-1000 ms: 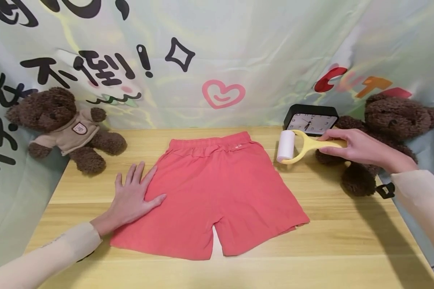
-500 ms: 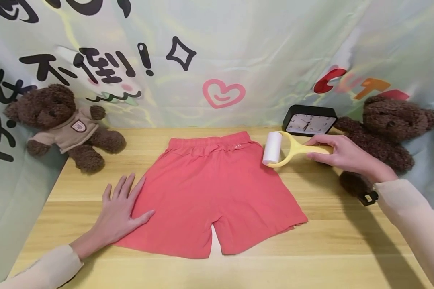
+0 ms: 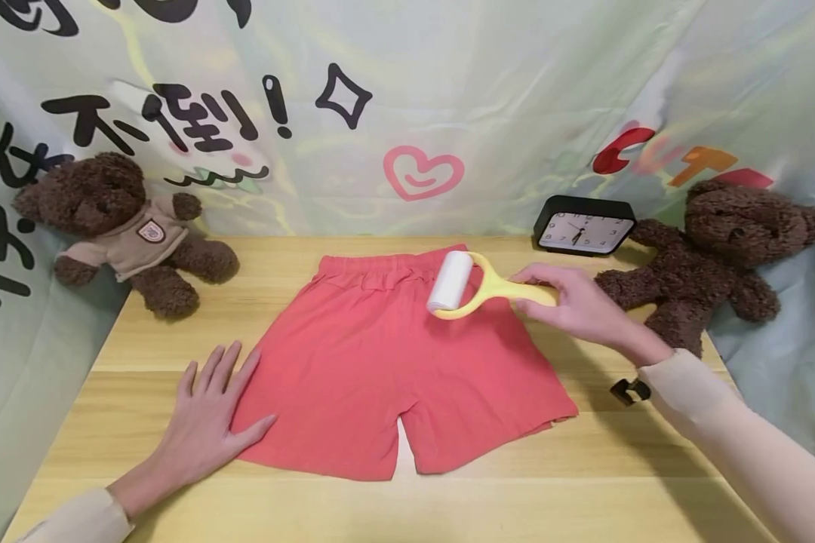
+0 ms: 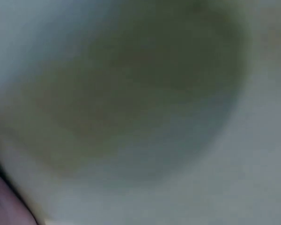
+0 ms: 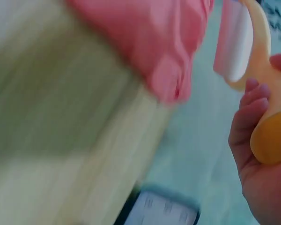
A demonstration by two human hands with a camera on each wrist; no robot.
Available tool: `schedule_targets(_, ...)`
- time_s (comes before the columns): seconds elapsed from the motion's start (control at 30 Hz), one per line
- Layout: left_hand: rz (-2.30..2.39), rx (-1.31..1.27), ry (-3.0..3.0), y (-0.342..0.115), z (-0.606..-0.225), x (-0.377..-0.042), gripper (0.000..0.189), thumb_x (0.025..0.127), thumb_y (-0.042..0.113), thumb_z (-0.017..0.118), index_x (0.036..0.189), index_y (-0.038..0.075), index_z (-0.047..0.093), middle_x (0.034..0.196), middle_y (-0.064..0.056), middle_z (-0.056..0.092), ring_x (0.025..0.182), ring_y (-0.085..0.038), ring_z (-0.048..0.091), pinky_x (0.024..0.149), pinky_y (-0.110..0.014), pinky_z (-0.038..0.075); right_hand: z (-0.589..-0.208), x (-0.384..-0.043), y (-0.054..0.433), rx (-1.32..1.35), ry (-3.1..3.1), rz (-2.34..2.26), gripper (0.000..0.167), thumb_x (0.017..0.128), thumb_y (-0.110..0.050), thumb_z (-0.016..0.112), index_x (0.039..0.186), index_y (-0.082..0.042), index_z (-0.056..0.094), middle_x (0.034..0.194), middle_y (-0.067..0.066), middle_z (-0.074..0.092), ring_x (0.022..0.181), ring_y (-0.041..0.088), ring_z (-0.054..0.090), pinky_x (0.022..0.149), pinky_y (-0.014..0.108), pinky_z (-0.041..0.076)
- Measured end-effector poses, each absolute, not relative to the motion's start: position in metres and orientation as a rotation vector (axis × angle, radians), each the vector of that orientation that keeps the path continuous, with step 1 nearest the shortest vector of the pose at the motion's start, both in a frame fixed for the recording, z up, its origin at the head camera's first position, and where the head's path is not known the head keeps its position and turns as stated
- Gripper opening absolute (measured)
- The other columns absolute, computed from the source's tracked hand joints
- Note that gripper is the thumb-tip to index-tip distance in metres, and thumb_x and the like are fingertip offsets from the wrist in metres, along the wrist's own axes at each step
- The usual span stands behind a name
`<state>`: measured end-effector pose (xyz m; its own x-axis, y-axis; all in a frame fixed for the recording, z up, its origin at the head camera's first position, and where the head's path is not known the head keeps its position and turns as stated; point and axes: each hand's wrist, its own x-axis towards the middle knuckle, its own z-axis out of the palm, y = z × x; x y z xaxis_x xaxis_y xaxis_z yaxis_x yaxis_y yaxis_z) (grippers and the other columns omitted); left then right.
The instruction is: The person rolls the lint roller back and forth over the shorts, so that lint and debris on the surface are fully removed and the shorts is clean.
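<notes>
Red shorts (image 3: 353,362) lie spread flat on the wooden table, waistband away from me. My right hand (image 3: 570,302) grips the yellow handle of a lint roller (image 3: 451,280), whose white roll is over the upper right of the shorts, near the waistband. Whether the roll touches the cloth I cannot tell. In the right wrist view, fingers (image 5: 253,105) curl round the lint roller's handle (image 5: 271,89). My left hand (image 3: 200,422) lies with fingers spread at the shorts' left edge, thumb on the left leg. The left wrist view is too blurred to show its work.
A brown teddy bear in a beige top (image 3: 136,226) sits at the back left. A black alarm clock (image 3: 584,226) stands at the back right, beside a second brown teddy bear (image 3: 706,264). A printed cloth backdrop (image 3: 502,113) encloses the table (image 3: 516,505).
My right hand has carried the lint roller leftward from beside the shorts to over their upper right part. My left hand has slid left and toward me, to the shorts' edge.
</notes>
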<state>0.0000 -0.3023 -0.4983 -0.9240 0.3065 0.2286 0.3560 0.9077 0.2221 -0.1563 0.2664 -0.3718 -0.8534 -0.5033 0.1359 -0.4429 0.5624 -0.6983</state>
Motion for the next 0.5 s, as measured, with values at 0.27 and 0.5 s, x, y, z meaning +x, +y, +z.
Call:
schedule_targets(0.27,-0.378,-0.494,-2.872,-0.307,-0.5,0.007,0.105,0.087,0.064,0.078,0.172,0.016,0.037,0.172,-0.02,0.033,0.156,-0.046,0.028,0.12,-0.076,0.011,-0.384,-0.137,0.182,-0.923,2.627,-1.287,0.026,0.095,-0.012,0.079,0.12,-0.019,0.078,0.098,-0.006,0.07,0.081,0.018,0.06,0.069,0.035,0.051)
schedule_targets(0.5,-0.397,-0.479,-2.856,-0.31,-0.501,0.014,0.102,0.085,0.064,0.079,0.168,0.016,0.043,0.17,-0.021,0.035,0.156,-0.046,0.029,0.114,-0.079,0.015,-0.388,-0.118,0.109,-0.958,2.567,-1.281,0.026,0.099,-0.021,0.078,0.125,-0.021,0.076,0.099,-0.011,0.068,0.08,0.013,0.06,0.073,0.036,0.053)
